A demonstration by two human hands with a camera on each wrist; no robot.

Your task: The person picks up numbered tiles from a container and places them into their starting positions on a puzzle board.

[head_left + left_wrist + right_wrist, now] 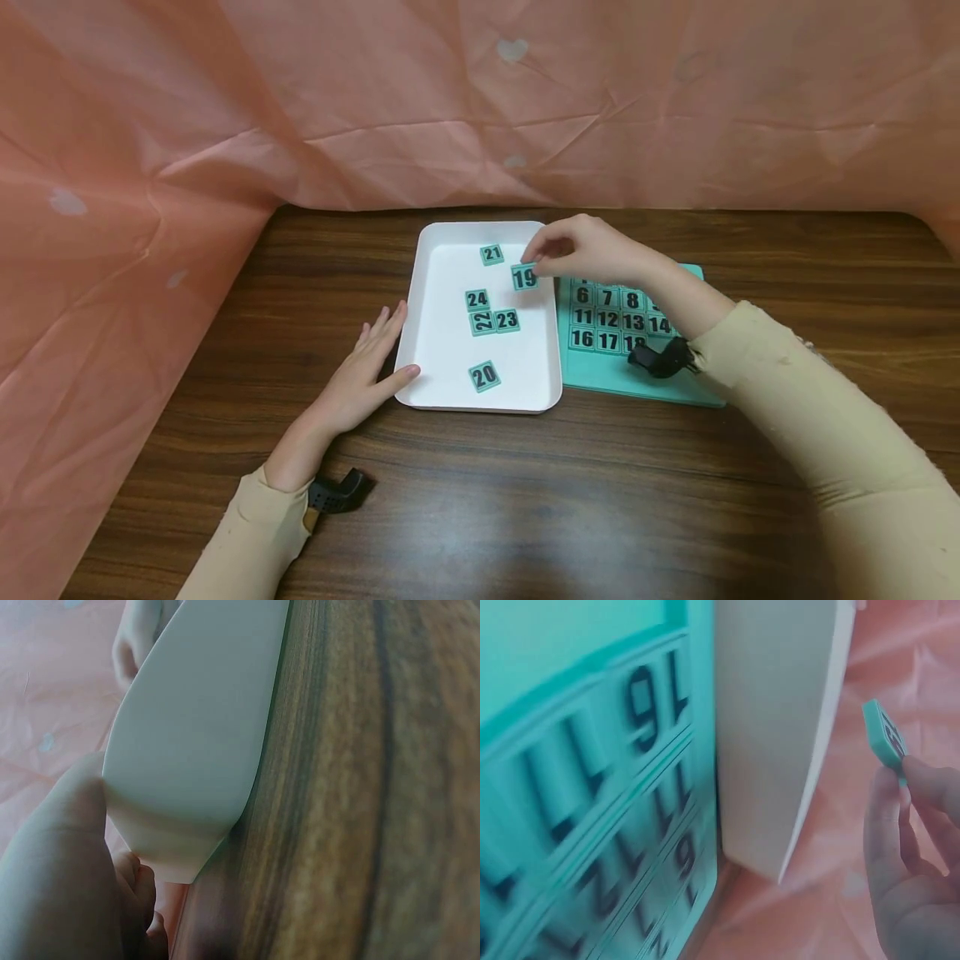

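My right hand point(588, 250) pinches a teal tile numbered 19 point(523, 277) between thumb and fingers, above the right side of a white tray point(442, 350). In the right wrist view the tile point(885, 739) is seen edge-on, clear of tray and board. With fingers straight, my left hand point(362, 375) rests against the tray's left edge, thumb over the rim. Inside the tray lie loose tiles 21 point(491, 254), 24 point(477, 300), 22 point(482, 322), 23 point(507, 320) and 20 point(484, 376). To the right, a teal number board point(600, 375) holds tiles in rows, the last ending at 18; my right forearm hides part of it.
Tray and board stand side by side on a dark wooden table point(480, 500). A pink curtain point(420, 100) hangs behind the table and along its left side. A black wrist camera point(339, 492) sits on the left wrist, another point(662, 358) on the right.
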